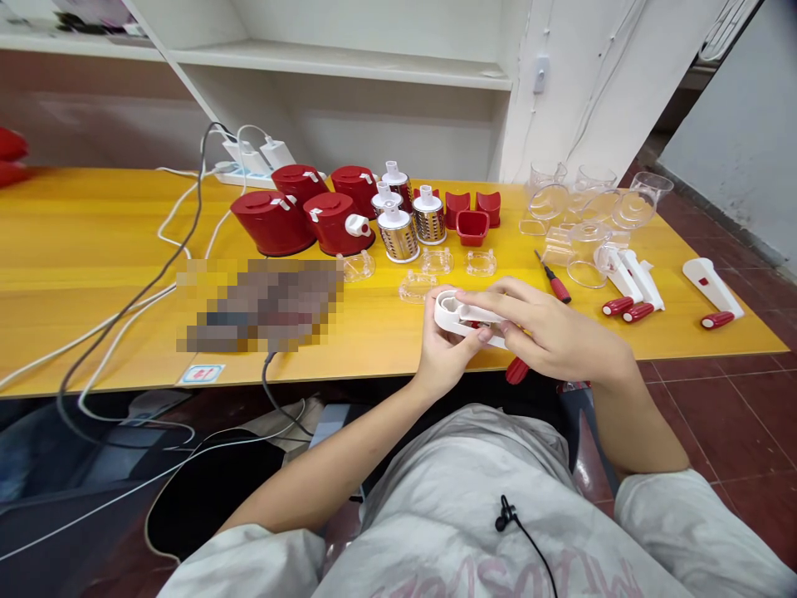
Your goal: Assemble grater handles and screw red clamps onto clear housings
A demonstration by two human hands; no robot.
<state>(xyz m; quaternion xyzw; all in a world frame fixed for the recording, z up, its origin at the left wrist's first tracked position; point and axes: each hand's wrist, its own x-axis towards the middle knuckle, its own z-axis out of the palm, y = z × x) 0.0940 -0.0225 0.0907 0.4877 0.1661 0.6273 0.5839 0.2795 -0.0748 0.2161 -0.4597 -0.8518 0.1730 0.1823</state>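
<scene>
Yellow table (118, 224): three cranks (711, 286); two hands (539, 330) hold fourth crank (449, 321).

Left grip (441, 357) cupped, right grip (546, 325) arched, close together, bare forearms (349, 453) angled inward

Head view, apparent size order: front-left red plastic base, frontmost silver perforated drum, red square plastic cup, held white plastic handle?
1. Red base
2. Silver drum
3. Red cup
Unranked: white handle, partly covered, nearer the camera.
</scene>
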